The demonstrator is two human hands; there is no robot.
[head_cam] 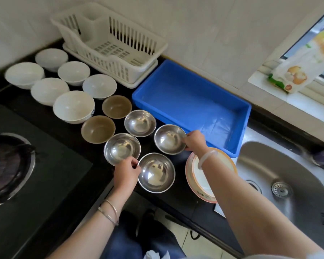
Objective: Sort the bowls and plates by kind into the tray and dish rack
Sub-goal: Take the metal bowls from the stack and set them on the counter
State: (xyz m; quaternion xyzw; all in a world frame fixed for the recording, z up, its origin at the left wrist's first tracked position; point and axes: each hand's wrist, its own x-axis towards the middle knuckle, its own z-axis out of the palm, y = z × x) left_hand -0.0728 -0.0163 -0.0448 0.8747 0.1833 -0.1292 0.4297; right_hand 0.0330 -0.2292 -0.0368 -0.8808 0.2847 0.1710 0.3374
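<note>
I have the black bench (176, 200) under both grips, with the steel sink (288, 165) off to the right of my right grip (195, 140) and the gas stove (36, 174) left of my left grip (126, 172). Just beyond the right grip lies the blue tray (195, 101), and the white dish rack (112, 43) stands farther back, to its left. A stack of plates (200, 184) sits under my right forearm, just behind that grip. Six white bowls (49, 90) cluster well beyond the left grip, with two brown bowls (98, 128) nearer it. My right grip is clamped on the right rim of the far-right steel bowl (170, 139). My left grip pinches the near rim of the left steel bowl (122, 148), beside the nearest steel bowl (156, 172). A fourth steel bowl (140, 123) sits beyond, between the grips.
</note>
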